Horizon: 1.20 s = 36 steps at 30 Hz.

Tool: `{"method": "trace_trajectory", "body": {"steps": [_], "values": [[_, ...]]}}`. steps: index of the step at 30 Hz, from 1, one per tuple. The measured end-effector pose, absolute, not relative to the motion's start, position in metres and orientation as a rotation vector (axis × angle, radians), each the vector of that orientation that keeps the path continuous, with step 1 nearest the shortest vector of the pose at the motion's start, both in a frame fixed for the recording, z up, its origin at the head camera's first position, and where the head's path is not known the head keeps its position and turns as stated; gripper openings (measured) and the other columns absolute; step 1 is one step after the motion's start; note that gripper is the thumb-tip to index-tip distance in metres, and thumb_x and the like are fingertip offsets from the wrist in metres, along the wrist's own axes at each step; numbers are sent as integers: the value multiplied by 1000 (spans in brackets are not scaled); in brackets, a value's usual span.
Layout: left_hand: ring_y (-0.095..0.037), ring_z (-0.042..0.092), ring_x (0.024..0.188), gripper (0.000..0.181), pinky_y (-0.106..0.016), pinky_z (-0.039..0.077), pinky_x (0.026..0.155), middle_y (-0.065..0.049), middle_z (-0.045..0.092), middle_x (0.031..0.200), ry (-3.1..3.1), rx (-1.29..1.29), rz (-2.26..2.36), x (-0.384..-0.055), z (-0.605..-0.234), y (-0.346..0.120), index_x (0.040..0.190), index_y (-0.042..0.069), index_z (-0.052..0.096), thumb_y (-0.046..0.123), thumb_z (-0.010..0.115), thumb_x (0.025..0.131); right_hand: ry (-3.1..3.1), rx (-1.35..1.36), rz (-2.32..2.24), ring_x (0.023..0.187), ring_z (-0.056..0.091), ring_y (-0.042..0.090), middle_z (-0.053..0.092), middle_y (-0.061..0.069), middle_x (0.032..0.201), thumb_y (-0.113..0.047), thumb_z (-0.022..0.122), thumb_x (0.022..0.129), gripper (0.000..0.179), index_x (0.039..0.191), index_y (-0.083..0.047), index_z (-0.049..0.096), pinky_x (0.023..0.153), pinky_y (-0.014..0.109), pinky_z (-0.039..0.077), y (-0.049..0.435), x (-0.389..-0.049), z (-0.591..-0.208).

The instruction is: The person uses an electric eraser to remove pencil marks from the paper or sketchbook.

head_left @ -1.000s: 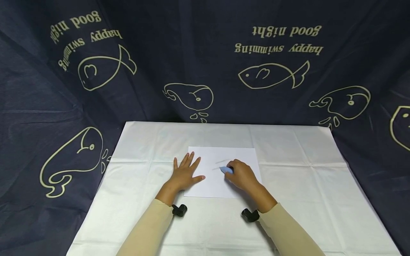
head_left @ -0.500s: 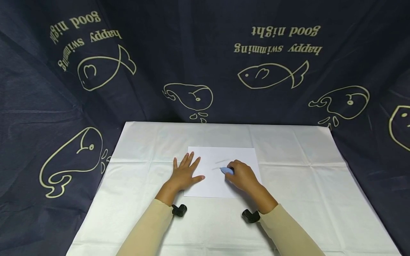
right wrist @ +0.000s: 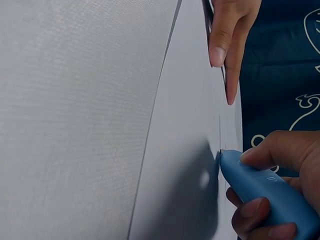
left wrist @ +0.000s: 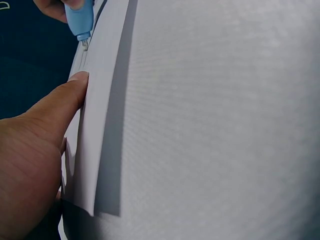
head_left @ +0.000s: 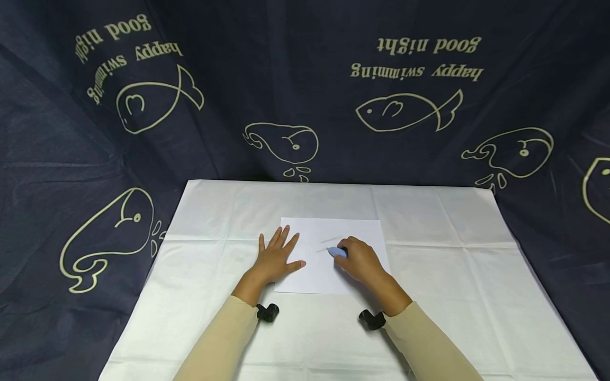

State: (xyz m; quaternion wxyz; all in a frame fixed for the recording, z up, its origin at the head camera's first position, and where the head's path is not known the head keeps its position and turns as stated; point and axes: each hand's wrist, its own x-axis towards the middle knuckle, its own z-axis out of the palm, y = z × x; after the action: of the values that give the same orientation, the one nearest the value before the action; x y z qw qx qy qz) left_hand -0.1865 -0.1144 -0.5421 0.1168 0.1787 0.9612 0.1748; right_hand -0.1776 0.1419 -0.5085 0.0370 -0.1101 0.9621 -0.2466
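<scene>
A white sheet of paper (head_left: pixel 310 280) lies on the cloth, with two faint grey pencil lines (head_left: pixel 330 240) near its middle. My left hand (head_left: pixel 274 262) rests flat over the sheet's left side, fingers spread and thumb pointing right. With my right hand (head_left: pixel 360 260) I grip a light-blue electric eraser (head_left: pixel 337 252), its narrow tip pointing left at the end of the lower line. The right wrist view shows the thumb on top of the blue body (right wrist: pixel 267 185) and the fingers curled beneath it. Seen from the left wrist, the small tip (left wrist: pixel 85 45) is right at the paper.
A creased white cloth (head_left: pixel 443 296) covers the table around the sheet. Behind and beside it hangs a dark blue curtain (head_left: pixel 214 69) printed with fish, whales and lettering. The near edge of the paper is lifted a little, casting a shadow (left wrist: pixel 112 175).
</scene>
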Motion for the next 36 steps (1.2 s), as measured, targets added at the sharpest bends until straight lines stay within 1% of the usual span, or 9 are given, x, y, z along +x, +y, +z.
{"method": "trace_trajectory", "body": {"steps": [6, 16, 23, 31, 36], "values": [[-29, -1, 160, 84, -70, -7, 121, -8, 3, 172, 2812, 516, 517, -187, -542, -115, 163, 24, 21, 64, 53, 96, 2935, -332, -743, 80, 62, 20, 68, 7, 96, -19, 71, 88, 21, 103, -5, 74, 78, 41, 55, 142, -178, -506], [-29, -1, 160, 85, -70, -7, 121, -8, 2, 172, 2817, 520, 509, -188, -541, -115, 163, 24, 21, 65, 53, 96, 2927, -326, -730, 76, 59, 18, 67, 6, 92, -18, 71, 88, 18, 101, -6, 74, 73, 37, 53, 142, -178, -505], [-30, 0, 160, 84, -70, -6, 121, -8, 3, 172, 2816, 521, 517, -187, -541, -116, 163, 23, 21, 64, 53, 96, 2926, -333, -737, 77, 60, 18, 68, 7, 94, -19, 70, 88, 20, 102, -5, 74, 74, 38, 54, 139, -180, -506], [-30, -1, 160, 84, -70, -7, 121, -8, 2, 172, 2813, 518, 496, -187, -541, -114, 163, 24, 19, 64, 52, 97, 2914, -313, -704, 77, 61, 18, 67, 6, 93, -18, 72, 88, 18, 101, -6, 74, 74, 39, 54, 141, -177, -502], [-30, -1, 160, 84, -71, -7, 121, -9, 3, 172, 2815, 521, 515, -186, -541, -114, 163, 23, 21, 63, 53, 97, 2932, -346, -713, 78, 61, 18, 67, 6, 93, -18, 72, 88, 18, 101, -6, 74, 75, 38, 55, 139, -179, -504]]}}
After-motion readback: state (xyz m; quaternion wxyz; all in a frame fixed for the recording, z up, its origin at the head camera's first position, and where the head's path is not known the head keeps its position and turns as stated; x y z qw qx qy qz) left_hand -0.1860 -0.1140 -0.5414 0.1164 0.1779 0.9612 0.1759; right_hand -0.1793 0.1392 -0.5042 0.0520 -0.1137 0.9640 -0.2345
